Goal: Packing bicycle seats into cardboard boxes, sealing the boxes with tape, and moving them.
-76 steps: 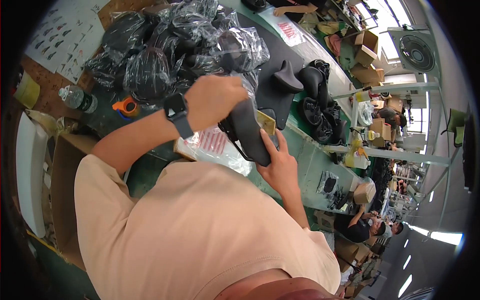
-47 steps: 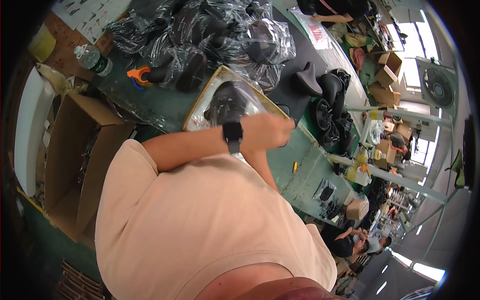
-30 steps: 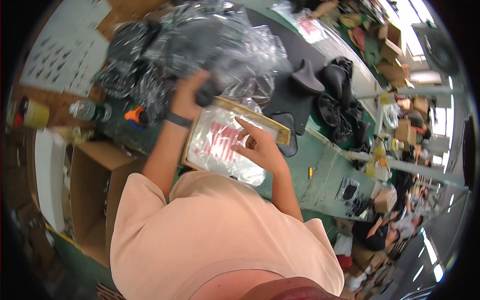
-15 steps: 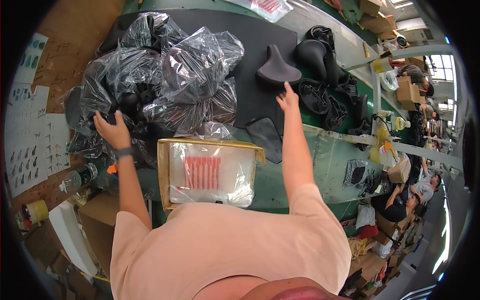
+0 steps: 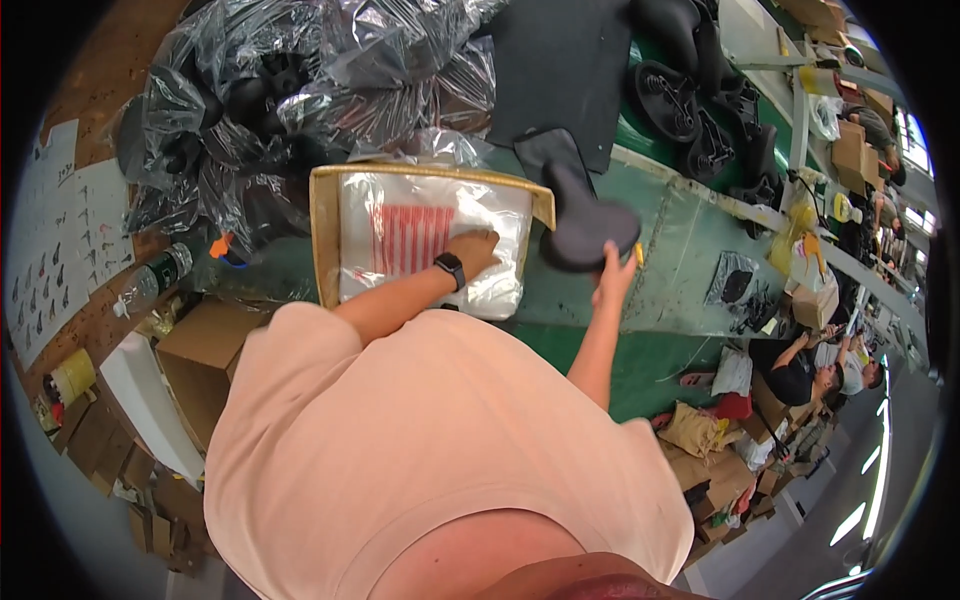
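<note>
My right hand (image 5: 612,274) grips a black bicycle saddle (image 5: 592,232) by its wide rear end. The saddle hangs over the green table edge, its narrow nose toward the far side. My left hand (image 5: 474,254), with a dark watch on the wrist, is on a stack of clear plastic bags (image 5: 405,240) with red print. Its fingers are curled together on the top bag, near the right side of the stack. The bags lie in an open cardboard box (image 5: 326,235) in front of my chest.
Plastic-wrapped black saddles (image 5: 350,110) are heaped at the far left on a black mat (image 5: 560,70). Several bare saddles (image 5: 665,100) lie at the far right. A plastic bottle (image 5: 155,280) lies at the left. People (image 5: 795,375) sit farther off on the right.
My right hand has taken hold of the saddle from the mat and brought it nearer. My left hand has moved from the wrapped heap onto the bags. The view has shifted.
</note>
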Tool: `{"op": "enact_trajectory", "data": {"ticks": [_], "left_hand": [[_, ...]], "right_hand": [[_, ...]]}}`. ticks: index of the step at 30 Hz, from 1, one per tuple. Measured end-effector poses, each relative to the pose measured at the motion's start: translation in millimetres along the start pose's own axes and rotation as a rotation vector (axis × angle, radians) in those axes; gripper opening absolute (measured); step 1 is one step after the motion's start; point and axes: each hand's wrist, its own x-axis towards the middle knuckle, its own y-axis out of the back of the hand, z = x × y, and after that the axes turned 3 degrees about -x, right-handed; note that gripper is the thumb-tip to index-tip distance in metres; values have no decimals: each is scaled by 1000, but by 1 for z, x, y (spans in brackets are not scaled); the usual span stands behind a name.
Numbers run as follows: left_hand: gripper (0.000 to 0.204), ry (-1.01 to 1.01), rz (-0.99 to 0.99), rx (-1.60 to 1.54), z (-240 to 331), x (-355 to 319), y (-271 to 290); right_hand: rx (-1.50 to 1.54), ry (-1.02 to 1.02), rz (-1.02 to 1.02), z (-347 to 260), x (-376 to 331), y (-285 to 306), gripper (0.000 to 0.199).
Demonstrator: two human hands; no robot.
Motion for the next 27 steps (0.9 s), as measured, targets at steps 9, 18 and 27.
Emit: {"op": "enact_trajectory", "data": {"ticks": [9, 18, 27], "left_hand": [[19, -74, 205, -25, -21, -39, -30], [22, -10, 168, -136, 31, -56, -36], [28, 159, 310, -107, -7, -44, -69]], "right_hand": [[-905, 671, 98, 164, -94, 55, 113], [-1174, 349, -103, 108, -55, -7, 93], [-835, 618, 48, 151, -199, 155, 92]]}}
